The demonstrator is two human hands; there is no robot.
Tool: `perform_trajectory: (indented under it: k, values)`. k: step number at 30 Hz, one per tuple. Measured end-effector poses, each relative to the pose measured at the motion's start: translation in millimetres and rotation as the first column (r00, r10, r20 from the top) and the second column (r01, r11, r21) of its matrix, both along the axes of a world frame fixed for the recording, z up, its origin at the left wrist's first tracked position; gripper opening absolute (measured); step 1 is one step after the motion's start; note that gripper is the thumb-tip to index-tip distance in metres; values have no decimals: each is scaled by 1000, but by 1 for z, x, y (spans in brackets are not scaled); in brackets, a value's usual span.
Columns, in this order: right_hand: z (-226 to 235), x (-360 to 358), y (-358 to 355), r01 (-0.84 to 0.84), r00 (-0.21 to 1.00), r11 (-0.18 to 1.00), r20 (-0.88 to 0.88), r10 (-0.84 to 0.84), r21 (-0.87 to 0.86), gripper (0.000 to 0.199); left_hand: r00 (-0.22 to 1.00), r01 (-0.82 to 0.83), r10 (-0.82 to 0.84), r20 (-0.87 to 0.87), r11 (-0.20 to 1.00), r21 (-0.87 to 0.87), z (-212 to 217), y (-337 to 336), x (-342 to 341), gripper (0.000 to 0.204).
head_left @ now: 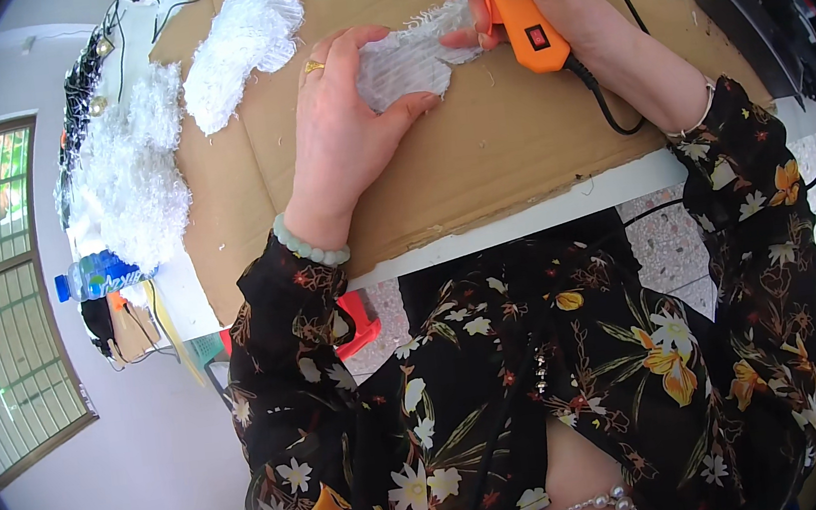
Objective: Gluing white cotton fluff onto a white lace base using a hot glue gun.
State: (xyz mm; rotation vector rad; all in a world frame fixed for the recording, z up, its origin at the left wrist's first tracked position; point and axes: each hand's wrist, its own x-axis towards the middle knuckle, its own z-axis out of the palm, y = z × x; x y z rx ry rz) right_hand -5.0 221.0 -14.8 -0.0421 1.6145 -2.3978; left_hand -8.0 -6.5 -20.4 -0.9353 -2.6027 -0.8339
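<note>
My left hand (338, 127) rests at the left end of a whitish, ribbed piece with frayed fringe (404, 72), its fingers along the top edge and its thumb at the lower edge. The piece lies on a brown cardboard sheet (439, 171). An orange hot glue gun (531, 29) is gripped in my right hand (555, 1), with its nozzle pointing left above the piece. Fingers of that hand also reach the piece's right end. Farther left on the cardboard lies another white fringed piece (243, 47), apart from my hands.
A heap of white shredded strands (137, 175) covers the table's left side. A bottle with a blue label (100, 275) lies at the left edge. The glue gun's black cord (602, 102) loops at right. A dark flat object (760, 33) stands far right; a red stool (361, 326) sits below.
</note>
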Motion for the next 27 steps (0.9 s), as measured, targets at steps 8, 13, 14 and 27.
perform_trajectory:
  k: [8,13,14,27]
  values:
    - [-3,-2,1,23,1000,1000,17,-22,-15,35,996,-32,30,87,999,22,-9,1,-10,51]
    - [-31,-41,8,-463,632,871,-751,192,-167,37,979,-102,38,202,942,320,-1,-17,-14,40]
    - [-31,-44,14,-540,593,819,-777,210,-191,39,979,-95,-1,202,881,463,-6,-18,-19,36]
    - [38,45,37,-220,969,617,95,230,755,37,855,313,-443,-271,856,-412,9,-14,47,37]
